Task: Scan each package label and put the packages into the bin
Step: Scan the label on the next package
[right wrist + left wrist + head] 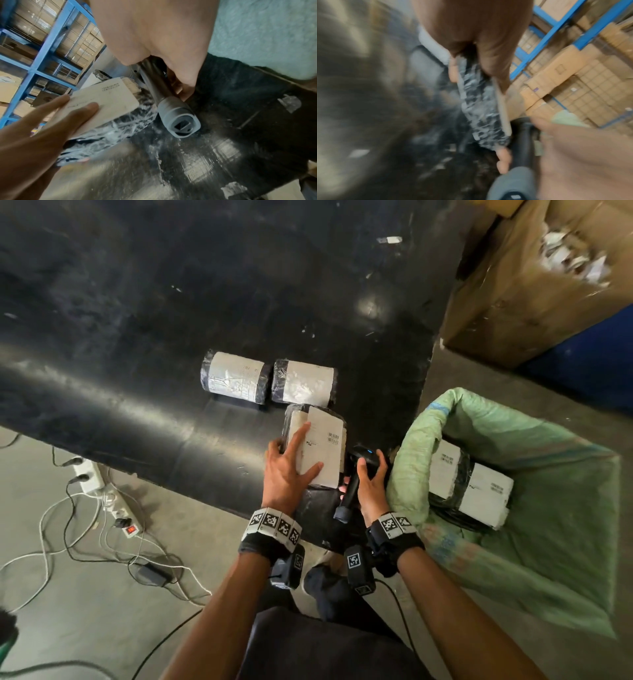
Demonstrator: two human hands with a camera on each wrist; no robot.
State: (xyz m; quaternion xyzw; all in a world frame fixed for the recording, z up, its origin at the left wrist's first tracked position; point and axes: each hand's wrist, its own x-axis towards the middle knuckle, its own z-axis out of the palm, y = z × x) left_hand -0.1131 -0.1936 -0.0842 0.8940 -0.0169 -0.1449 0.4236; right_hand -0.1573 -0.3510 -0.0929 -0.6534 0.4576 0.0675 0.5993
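On the black table, near its front edge, a black-wrapped package with a white label lies under my left hand. That hand grips it, thumb and forefinger on the label and fingertips under it, as the left wrist view shows on the package. Just to its right, my right hand holds a black handheld scanner by the handle, head beside the package. The scanner's butt shows next to the package. Two more packages lie behind. The green sack bin stands to the right.
Two labelled packages lie inside the green sack. A big cardboard box stands at the back right. On the floor to the left lie a power strip and loose cables. Blue shelving with cartons shows behind.
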